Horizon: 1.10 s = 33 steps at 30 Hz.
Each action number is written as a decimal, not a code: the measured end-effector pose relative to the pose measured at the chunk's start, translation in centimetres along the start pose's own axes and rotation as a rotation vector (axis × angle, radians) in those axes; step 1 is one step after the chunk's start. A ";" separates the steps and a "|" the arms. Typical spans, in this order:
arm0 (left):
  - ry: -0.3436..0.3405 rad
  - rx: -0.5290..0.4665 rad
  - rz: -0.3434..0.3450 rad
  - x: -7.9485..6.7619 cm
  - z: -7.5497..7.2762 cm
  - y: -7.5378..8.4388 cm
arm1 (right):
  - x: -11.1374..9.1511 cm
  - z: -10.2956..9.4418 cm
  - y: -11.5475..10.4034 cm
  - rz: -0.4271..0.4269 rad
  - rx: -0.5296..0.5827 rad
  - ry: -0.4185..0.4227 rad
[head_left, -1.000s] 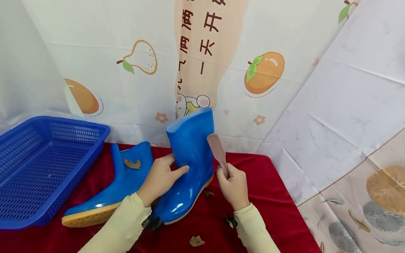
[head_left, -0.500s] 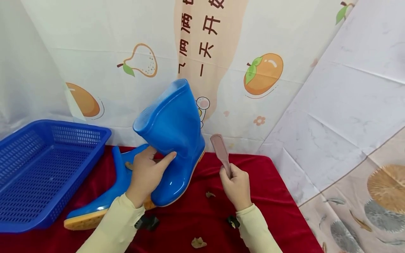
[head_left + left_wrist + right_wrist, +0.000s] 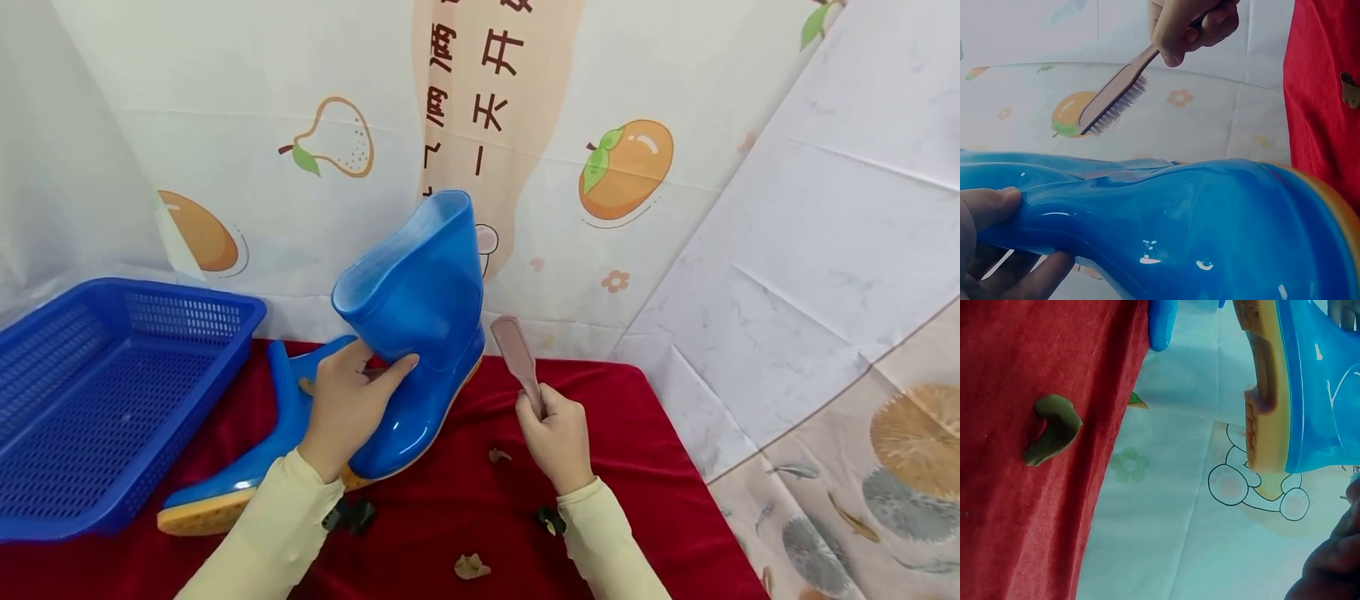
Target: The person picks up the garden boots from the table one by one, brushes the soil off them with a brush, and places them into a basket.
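A blue rubber boot (image 3: 427,308) with a yellow sole (image 3: 1279,437) is tilted, its opening up and to the left. My left hand (image 3: 347,408) grips it at the ankle, thumb across the front in the head view. In my right hand (image 3: 557,440) is the handle of a brownish-pink brush (image 3: 514,348), held to the right of the boot. The left wrist view shows the brush's pale bristles (image 3: 1124,103) facing the boot, with a gap between them. Another blue boot (image 3: 264,457) lies on its side behind my left forearm, partly hidden.
A blue plastic basket (image 3: 176,287) stands at the far left. On the red cloth (image 3: 630,467) lie a small brown scrap (image 3: 498,455) and a tan one (image 3: 471,567). Behind the table hangs a printed white curtain (image 3: 555,283).
My left hand has raised the boot and moved it up and left, tipping its opening leftward; over the last half second it has turned slightly. My right hand with the brush has barely shifted.
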<state>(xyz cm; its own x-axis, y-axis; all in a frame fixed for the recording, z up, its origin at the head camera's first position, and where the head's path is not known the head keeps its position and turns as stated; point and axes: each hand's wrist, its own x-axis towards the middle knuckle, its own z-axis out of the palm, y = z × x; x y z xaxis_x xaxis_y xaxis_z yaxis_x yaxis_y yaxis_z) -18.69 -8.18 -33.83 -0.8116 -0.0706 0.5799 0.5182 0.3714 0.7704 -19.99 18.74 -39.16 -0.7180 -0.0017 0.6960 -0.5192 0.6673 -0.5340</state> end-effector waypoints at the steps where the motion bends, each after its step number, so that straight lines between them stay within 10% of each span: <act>1: 0.010 0.001 0.016 0.0 0.0 0.1 | 0.0 -0.1 0.0 0.001 0.003 -0.004; 14: 0.118 0.112 0.086 2.0 -3.0 0.5 | 0.0 -0.5 0.2 0.013 -0.010 -0.026; 33: 0.440 0.459 -0.129 6.7 -17.5 0.1 | 0.0 0.3 0.6 0.009 -0.028 -0.054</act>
<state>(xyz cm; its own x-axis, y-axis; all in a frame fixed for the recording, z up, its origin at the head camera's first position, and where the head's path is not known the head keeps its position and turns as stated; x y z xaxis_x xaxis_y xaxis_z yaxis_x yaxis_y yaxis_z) -19.33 -24.84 -25.22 -0.6225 -0.4775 0.6200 0.1769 0.6859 0.7059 -20.40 18.91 -39.59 -0.7468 -0.0349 0.6641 -0.4998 0.6882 -0.5259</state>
